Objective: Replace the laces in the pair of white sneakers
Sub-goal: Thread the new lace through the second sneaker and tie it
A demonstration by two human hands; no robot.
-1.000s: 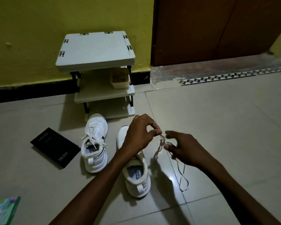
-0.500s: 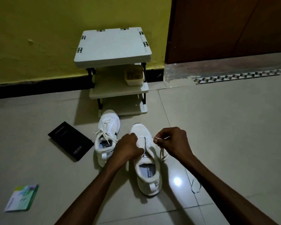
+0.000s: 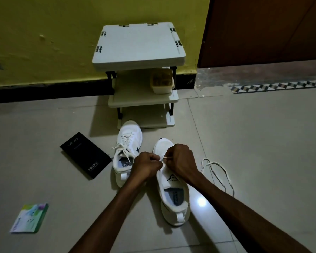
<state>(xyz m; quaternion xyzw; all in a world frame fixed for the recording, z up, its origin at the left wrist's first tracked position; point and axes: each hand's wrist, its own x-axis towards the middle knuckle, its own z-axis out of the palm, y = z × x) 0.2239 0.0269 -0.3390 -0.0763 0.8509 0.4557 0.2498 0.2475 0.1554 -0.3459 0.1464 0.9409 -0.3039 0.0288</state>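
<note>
1. A white fabric unlaced sneaker (image 3: 173,196) stands on the grey tiled floor (image 3: 263,143), near the middle of it, with its toe toward the yellow wall.
2. The left hand (image 3: 148,164) grips the edge of its upper, fingers curled tight together.
3. The right hand (image 3: 181,161) is over the toe part, its fingers closed in a pinch on the thin end of a white cord lace (image 3: 210,162). The end shows between both hands.
4. More of the lace lies in loose loops on the floor, just right of the right forearm.
5. A white laced sneaker (image 3: 127,152) stands just left of the first one.
6. A flat black cardboard box (image 3: 85,155) lies left of it, and a green and white paper packet (image 3: 29,218) lies toward the near left corner.
7. A pale plastic shelf rack (image 3: 139,44) stands against the wall, and a lidded beige container (image 3: 161,81) is on its middle shelf.
</note>
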